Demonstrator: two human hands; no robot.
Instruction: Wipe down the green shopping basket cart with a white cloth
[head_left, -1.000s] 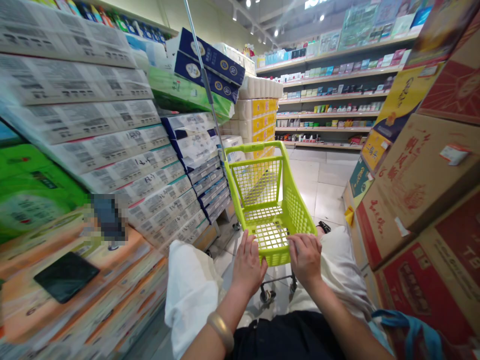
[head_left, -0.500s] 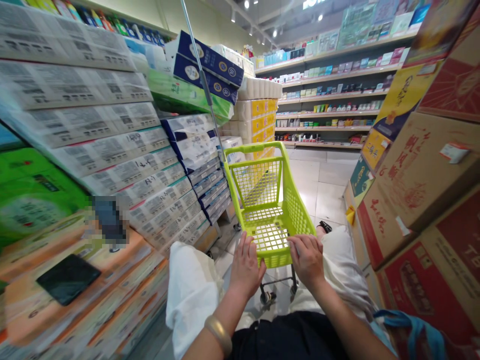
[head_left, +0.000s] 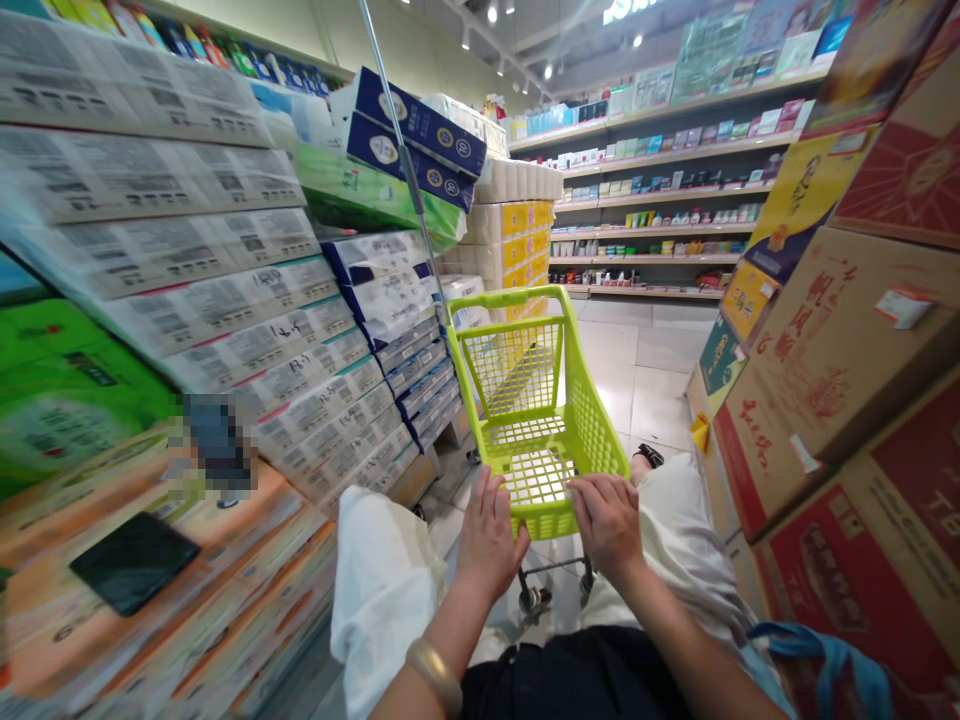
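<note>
A lime-green plastic shopping cart [head_left: 589, 405] with a lattice basket stands between my knees, and its basket holds nothing. On the left of its near rim rests my left hand [head_left: 486, 540], fingers over the edge and thumb against the near side. My right hand [head_left: 609, 522] is curled over the near right corner of the same rim. A gold-coloured bangle [head_left: 435, 678] circles my left wrist. Beneath the basket, small wheels [head_left: 534, 600] show on the floor. A thin metal pole [head_left: 411, 180] rises from the cart's far left corner.
Stacked tissue packs [head_left: 300, 340] line the left side. A black phone-like slab [head_left: 135, 562] lies on orange packs [head_left: 247, 530]. Cardboard cartons [head_left: 817, 350] are piled at right, with blue straps [head_left: 825, 650] below. Stocked shelves [head_left: 652, 185] stand beyond the tiled floor [head_left: 645, 350].
My right hand has shifted slightly left and down along the cart's near rim. My left hand and the cart stay nearly in place.
</note>
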